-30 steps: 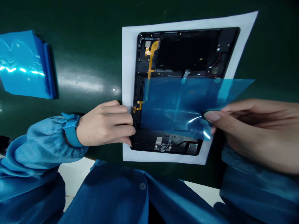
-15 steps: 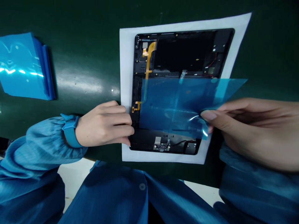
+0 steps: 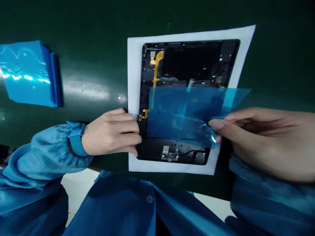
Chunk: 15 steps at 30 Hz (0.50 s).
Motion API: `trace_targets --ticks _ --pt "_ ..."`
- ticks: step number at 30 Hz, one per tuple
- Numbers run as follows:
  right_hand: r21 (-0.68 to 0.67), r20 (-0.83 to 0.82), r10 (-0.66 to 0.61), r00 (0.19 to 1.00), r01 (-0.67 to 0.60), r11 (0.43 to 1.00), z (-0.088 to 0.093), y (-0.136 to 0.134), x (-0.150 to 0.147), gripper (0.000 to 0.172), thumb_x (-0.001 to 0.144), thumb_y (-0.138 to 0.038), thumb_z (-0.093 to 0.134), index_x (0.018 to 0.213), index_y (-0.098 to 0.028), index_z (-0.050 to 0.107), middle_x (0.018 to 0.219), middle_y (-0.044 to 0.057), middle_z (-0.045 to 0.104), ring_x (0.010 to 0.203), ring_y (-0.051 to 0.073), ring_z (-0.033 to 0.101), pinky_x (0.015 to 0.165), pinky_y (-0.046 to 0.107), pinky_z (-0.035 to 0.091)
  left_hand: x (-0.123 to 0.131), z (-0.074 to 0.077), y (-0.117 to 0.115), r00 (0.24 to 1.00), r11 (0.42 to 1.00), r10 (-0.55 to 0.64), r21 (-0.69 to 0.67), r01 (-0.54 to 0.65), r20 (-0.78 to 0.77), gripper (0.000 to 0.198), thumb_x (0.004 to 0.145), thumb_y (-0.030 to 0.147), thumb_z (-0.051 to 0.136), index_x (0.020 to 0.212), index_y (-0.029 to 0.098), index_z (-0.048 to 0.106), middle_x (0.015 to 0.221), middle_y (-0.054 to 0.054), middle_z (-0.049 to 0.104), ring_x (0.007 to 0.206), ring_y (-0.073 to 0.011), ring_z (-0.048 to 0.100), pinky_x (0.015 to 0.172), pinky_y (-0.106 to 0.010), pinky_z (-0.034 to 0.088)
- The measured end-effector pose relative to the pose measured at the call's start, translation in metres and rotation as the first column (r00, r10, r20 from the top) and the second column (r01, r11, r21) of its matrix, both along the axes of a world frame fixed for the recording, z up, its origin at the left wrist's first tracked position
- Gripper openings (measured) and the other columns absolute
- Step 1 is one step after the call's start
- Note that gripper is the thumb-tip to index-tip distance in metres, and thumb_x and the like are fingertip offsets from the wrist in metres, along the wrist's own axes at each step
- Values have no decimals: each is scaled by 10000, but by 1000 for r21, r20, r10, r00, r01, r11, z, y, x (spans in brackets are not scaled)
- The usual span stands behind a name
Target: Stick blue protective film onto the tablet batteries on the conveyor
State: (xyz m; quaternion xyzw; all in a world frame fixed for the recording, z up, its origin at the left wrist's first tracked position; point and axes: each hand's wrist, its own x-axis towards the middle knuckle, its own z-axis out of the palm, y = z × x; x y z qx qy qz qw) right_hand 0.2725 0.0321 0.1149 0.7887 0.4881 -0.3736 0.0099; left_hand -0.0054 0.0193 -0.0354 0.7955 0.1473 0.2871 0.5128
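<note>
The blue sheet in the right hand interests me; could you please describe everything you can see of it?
The blue sheet is thin, glossy and see-through, apparently plastic. It spans the middle of an open black tablet, with part of an orange ribbon showing through. Its upper right corner juts past the white paper beneath the tablet. The right hand pinches its right side, where it buckles and glints. How much of it touches the tablet is unclear.

This looks like an electronics workshop. An opened tablet (image 3: 189, 64) bares its circuit board (image 3: 169, 155) on a green bench (image 3: 91, 55), near stacked blue films (image 3: 26, 73). The person wears a smock (image 3: 118, 206).
</note>
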Motion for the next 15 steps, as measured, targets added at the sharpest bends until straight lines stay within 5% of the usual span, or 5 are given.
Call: trace_targets --ticks 15 --pt "-48 6 -41 999 41 998 -2 4 0 161 693 -395 868 718 -268 773 507 -19 671 409 157 633 482 249 613 -2 2 -1 1000 1000 6 -21 -6 -2 304 982 459 603 918 176 696 858 -22 686 747 -157 554 671 -312 370"
